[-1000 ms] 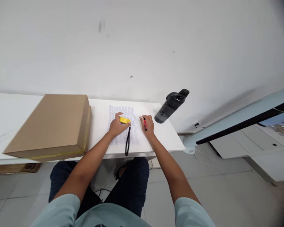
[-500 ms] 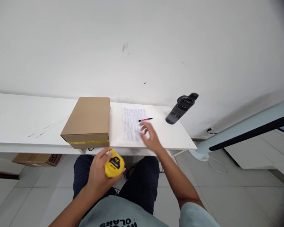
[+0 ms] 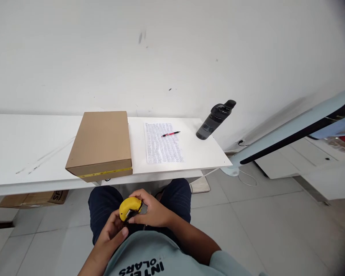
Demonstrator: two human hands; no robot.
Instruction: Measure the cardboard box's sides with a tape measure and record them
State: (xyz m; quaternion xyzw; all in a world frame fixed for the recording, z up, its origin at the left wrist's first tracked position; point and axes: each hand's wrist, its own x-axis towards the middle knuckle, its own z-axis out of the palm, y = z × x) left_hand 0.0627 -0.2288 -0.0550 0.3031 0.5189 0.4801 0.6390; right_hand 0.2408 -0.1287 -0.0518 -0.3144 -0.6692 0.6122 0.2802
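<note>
Close to my body, over my lap, a yellow and black tape measure (image 3: 127, 206) is tilted so that its dark edge faces me. My right hand (image 3: 153, 211) grips it from the right, fingers on top and thumb beneath. Curled against its lower left side are the fingers of my left hand (image 3: 111, 232), with the thumb lying apart in front. A cardboard box (image 3: 102, 138) sits on the white table (image 3: 138, 167) ahead, a yellow strip (image 3: 106, 172) running along its front edge. A handwritten sheet (image 3: 158, 149) lies right of the box, with a red and black pen (image 3: 170, 134) on it.
A dark bottle (image 3: 214, 120) stands near the table's right end, by the wall. Further right, a pale blue and black post (image 3: 293, 132) rises from a round base. Another cardboard box (image 3: 34, 199) lies on the floor under the table at left.
My right hand has come back from above the sheet to grip the tape measure. My left hand has drawn the tape measure closer to my body and turned it. The view has shifted slightly.
</note>
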